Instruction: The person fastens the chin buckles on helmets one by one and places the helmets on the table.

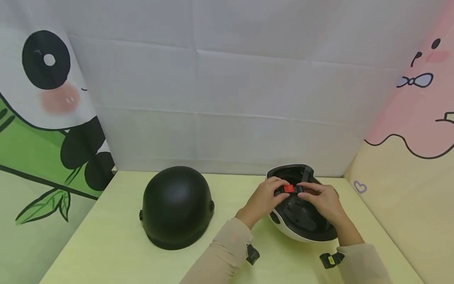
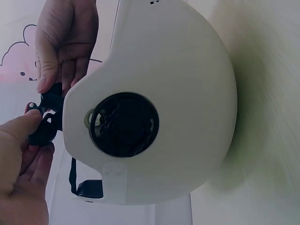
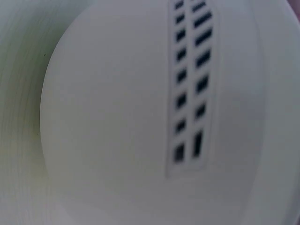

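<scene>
We saw a creased white cloth backdrop [image 1: 227, 86] behind a pale yellow-green tabletop [image 1: 106, 236], with a panda-print curtain [image 1: 39, 118] at the left and a pink cartoon curtain [image 1: 418, 98] at the right. A matte black dome-shaped helmet [image 1: 176, 207] sat shell-up at centre-left. Well to its right lay an upturned white helmet with black padding [image 1: 301, 232], its vented shell filling the right wrist view. Over it our left hand [image 1: 264, 197] and right hand [image 1: 324, 201] each pinched one end of the black chin strap's red buckle [image 1: 289, 188].

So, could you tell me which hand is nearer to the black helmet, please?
Left. The left hand is at the white helmet, on the side facing the black helmet; the right hand is farther away.
</scene>
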`<state>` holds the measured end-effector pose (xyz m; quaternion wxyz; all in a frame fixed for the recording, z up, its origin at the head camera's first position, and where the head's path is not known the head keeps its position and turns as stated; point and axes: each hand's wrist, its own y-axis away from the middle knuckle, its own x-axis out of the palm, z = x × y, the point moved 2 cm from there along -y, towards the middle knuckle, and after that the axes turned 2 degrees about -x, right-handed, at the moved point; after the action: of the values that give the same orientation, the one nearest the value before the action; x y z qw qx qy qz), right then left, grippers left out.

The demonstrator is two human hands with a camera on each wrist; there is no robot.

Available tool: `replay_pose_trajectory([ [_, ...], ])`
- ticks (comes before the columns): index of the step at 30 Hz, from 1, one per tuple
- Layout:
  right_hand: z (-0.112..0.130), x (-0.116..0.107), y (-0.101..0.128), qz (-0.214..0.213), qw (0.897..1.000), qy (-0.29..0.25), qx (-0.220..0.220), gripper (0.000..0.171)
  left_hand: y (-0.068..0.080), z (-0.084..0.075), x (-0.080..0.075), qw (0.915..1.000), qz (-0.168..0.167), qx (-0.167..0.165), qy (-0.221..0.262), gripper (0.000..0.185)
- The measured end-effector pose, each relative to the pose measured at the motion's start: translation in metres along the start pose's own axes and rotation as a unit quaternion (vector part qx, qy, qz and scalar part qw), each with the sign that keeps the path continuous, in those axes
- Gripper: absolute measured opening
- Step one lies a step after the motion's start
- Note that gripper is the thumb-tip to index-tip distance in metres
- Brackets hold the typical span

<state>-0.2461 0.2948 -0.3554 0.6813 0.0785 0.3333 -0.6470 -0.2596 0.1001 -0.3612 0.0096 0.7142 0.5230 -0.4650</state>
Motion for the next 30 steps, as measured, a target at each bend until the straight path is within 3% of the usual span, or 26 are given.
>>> replay_pose_trajectory([
  [11,0.002,0.002,-0.003,-0.002,0.999,0.04,-0.008,0.034,-0.006,0.003,0.003,0.9998,0.01,-0.013,0.009,0.031],
  [30,-0.007,0.004,-0.001,0.011,0.999,-0.014,0.036,0.043,-0.003,0.005,0.011,0.9961,-0.002,-0.058,0.067,0.031],
])
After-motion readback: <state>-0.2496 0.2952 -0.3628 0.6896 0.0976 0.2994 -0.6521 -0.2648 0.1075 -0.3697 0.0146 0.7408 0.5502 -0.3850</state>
